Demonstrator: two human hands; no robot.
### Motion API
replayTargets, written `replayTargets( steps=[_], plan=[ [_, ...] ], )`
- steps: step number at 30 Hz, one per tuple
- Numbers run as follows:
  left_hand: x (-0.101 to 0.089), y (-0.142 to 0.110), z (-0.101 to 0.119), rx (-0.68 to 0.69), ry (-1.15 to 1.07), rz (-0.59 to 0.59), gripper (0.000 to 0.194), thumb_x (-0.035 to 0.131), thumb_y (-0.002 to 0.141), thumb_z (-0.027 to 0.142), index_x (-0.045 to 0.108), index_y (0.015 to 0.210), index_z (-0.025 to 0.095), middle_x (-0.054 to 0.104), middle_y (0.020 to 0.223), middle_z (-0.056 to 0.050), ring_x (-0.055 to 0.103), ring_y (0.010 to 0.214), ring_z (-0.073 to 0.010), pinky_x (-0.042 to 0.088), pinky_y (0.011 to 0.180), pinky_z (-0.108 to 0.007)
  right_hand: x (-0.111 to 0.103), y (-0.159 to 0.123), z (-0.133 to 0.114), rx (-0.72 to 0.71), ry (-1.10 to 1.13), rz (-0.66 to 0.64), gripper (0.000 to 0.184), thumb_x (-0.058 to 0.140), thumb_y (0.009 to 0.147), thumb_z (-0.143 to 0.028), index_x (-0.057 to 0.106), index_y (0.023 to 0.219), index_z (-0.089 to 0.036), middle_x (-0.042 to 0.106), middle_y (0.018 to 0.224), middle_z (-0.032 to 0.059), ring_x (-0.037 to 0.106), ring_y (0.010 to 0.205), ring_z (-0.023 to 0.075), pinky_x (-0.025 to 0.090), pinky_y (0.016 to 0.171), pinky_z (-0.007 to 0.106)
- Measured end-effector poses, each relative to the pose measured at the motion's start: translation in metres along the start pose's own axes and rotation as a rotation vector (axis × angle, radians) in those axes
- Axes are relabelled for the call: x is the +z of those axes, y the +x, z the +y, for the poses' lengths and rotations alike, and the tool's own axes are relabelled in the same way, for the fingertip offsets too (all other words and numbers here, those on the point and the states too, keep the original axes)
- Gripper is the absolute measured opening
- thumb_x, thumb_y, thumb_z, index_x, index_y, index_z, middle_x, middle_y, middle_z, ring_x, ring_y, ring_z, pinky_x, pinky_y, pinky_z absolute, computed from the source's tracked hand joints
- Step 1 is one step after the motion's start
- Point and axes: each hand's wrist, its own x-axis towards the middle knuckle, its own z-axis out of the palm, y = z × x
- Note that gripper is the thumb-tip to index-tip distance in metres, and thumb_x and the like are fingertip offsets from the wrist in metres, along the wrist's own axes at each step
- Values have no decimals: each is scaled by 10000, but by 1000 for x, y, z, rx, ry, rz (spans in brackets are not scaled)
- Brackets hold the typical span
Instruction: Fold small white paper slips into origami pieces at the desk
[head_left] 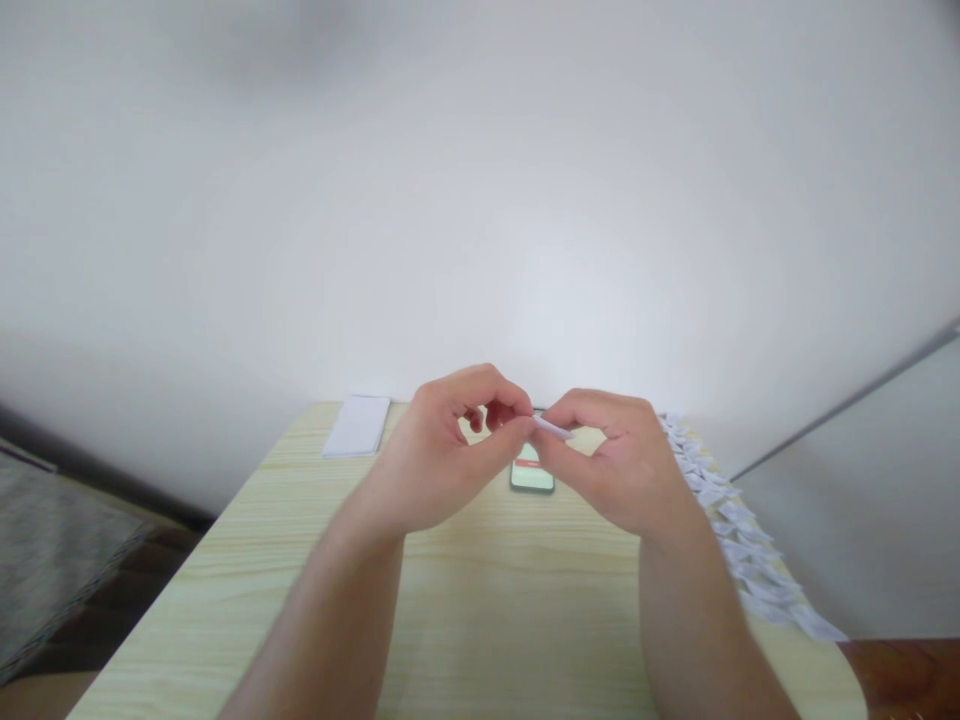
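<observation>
- Left hand [439, 455] and right hand [622, 455], both pinching one white paper [553, 428] above the tabletop [510, 600].
- One phone [532, 477] lying beneath them.
- One paper stack [358, 426], far left corner.
- White folded pieces [742, 550] along the right edge, too crowded to count.

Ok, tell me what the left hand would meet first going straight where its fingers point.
Beyond the small folded white paper it pinches, likely the right hand first; depth is unclear.
</observation>
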Motion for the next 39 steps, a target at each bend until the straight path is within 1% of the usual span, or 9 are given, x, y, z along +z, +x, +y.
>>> replayTargets(
  steps=[3, 8, 15, 19, 23, 26, 29, 33, 39],
  plan=[
    [0, -1, -2, -57, -98, 14, 97, 668, 938, 263, 693, 863, 208, 656, 792, -3, 559, 725, -141, 421, 655, -298, 0, 0, -1, 4, 43, -6, 137, 713, 929, -292, 777, 818, -242, 757, 792, -15, 685, 732, 165, 509, 683, 299],
    [-1, 1, -9, -117, -417, 47, 128, 697, 925, 299, 692, 852, 194, 607, 715, -9, 533, 656, -133, 422, 591, -270, 1, -1, -3, -2, 242, -33, 134, 699, 925, -204, 805, 985, -258, 788, 862, 2, 719, 767, 184, 550, 699, 308],
    [-3, 3, -14, -143, -596, -50, 141, 702, 936, 297, 696, 860, 178, 610, 682, -22, 539, 648, -137, 433, 599, -275, 1, -2, -4, 39, 380, -30, 100, 726, 930, -246, 789, 1007, -251, 806, 891, 20, 746, 807, 202, 576, 712, 321],
    [1, 3, -12, -145, -592, -60, 142, 712, 936, 300, 691, 867, 178, 631, 693, -19, 563, 652, -133, 451, 607, -271, 3, -3, -5, 125, 455, 1, 89, 712, 921, -223, 725, 1009, -225, 792, 873, 37, 763, 831, 224, 597, 725, 344],
    [7, 4, -8, -156, -529, 1, 147, 702, 941, 313, 673, 888, 180, 659, 738, -23, 597, 668, -139, 486, 620, -277, 13, -2, -2, 86, 422, 160, 75, 693, 920, -211, 687, 992, -232, 761, 805, 15, 746, 753, 190, 582, 678, 312],
    [12, 3, -5, -140, -485, 57, 127, 711, 929, 290, 656, 997, 198, 660, 772, -13, 610, 691, -139, 504, 624, -269, 20, 0, 0, 78, 387, 256, 69, 694, 921, -212, 667, 972, -250, 732, 757, -8, 721, 705, 168, 570, 633, 289],
    [14, 1, -2, -99, -428, 86, 262, 756, 877, 242, 632, 1107, 231, 663, 849, -12, 639, 781, -154, 506, 620, -252, 23, 0, 0, 77, 356, 312, 42, 685, 922, -224, 683, 944, -259, 724, 768, -6, 703, 688, 160, 567, 589, 280],
    [15, -2, -1, -26, -341, 129, 136, 747, 874, 239, 665, 980, 217, 678, 889, -33, 646, 816, -168, 509, 640, -272, 22, 1, 0, 66, 369, 313, 62, 688, 919, -223, 736, 938, -258, 748, 814, 11, 720, 731, 174, 601, 617, 300],
    [13, -3, -5, -16, -338, 151, 29, 706, 897, 190, 688, 913, 205, 673, 830, -28, 634, 787, -165, 516, 665, -294, 13, 1, 3, 80, 498, 187, 126, 688, 924, -218, 791, 988, -252, 773, 823, 7, 735, 735, 169, 637, 695, 324]
  ],
)
